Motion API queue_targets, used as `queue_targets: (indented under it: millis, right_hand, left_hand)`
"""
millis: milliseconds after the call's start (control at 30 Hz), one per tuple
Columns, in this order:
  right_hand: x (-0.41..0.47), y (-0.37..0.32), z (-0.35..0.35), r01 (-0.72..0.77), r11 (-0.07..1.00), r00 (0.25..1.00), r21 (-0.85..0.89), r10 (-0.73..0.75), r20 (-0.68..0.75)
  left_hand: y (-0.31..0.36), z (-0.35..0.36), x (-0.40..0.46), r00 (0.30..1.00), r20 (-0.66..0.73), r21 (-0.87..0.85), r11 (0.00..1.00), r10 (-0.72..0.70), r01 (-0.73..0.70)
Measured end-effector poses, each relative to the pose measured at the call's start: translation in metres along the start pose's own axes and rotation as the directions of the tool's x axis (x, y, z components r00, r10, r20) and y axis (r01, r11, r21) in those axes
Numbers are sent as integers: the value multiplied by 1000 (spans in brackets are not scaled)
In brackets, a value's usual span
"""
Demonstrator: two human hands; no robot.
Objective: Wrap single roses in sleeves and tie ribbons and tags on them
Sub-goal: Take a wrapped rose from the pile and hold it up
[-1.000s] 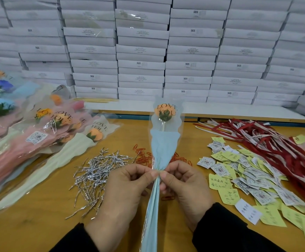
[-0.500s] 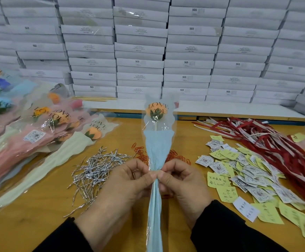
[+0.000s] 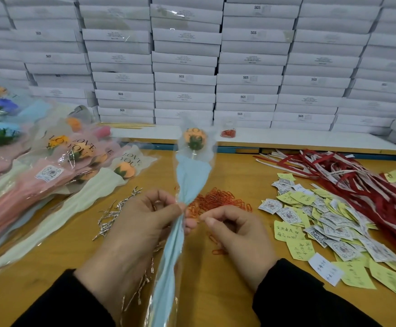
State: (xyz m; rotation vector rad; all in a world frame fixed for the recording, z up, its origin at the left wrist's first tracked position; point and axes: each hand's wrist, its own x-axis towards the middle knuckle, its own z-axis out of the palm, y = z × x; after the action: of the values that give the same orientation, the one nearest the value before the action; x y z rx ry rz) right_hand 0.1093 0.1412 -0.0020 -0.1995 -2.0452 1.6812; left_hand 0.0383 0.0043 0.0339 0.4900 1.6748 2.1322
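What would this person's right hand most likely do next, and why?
Probably reach for a ribbon or tag. The left hand pinches the blue sleeve gathered at its neck under the rose; the right hand is off it, fingers loosely curled, seemingly empty. No ribbon or tag shows on this sleeve yet.

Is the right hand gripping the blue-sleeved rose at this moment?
No: the right hand sits beside the blue-sleeved rose with fingers curled, apart from it, while the left hand alone pinches the gathered sleeve.
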Motion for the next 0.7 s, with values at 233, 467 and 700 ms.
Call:
queue_targets:
  millis: [233, 467, 700]
  right_hand:
    - [0, 4, 12, 315, 815, 938, -487, -191, 288]
    - [7, 1, 24, 432, 630, 894, -645, -208, 396]
    - [22, 1, 34, 391, 505, 916, -770, -131, 379]
  left_hand:
    - [11, -12, 11, 986, -152, -96, 992, 70, -86]
    - [8, -13, 16, 983, -173, -159, 983, 68, -96]
    - [3, -14, 17, 979, -188, -126, 986, 82, -107]
